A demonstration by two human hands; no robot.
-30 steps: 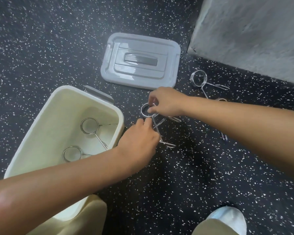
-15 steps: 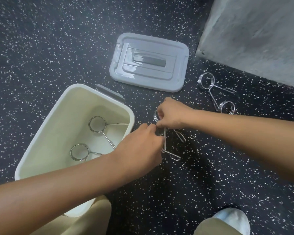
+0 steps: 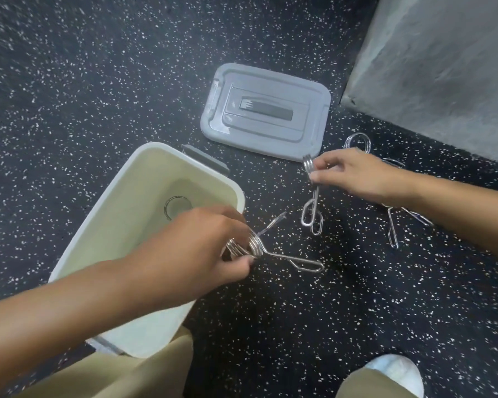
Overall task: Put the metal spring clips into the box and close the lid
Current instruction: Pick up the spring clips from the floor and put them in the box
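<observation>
A cream box (image 3: pixel 133 179) stands open on the floor at the left, with a spring clip (image 3: pixel 175 205) partly visible inside under my arm. My left hand (image 3: pixel 202 245) is by the box's right rim, shut on a metal spring clip (image 3: pixel 285 258) whose handles stick out to the right. My right hand (image 3: pixel 354 176) holds another spring clip (image 3: pixel 312 208) by its coil, handles hanging down above the floor. Two more clips lie on the floor: one (image 3: pixel 357 140) behind my right hand, one (image 3: pixel 393 228) under my right forearm. The grey lid (image 3: pixel 266 112) lies flat beyond the box.
Everything rests on a dark speckled floor (image 3: pixel 270 326). A grey concrete block (image 3: pixel 443 67) fills the upper right corner. My tan trouser legs and a white shoe (image 3: pixel 394 374) show along the bottom edge.
The two tangled clips have come apart. My left hand drew one toward the box's rim; my right hand lifted the other up and to the right.
</observation>
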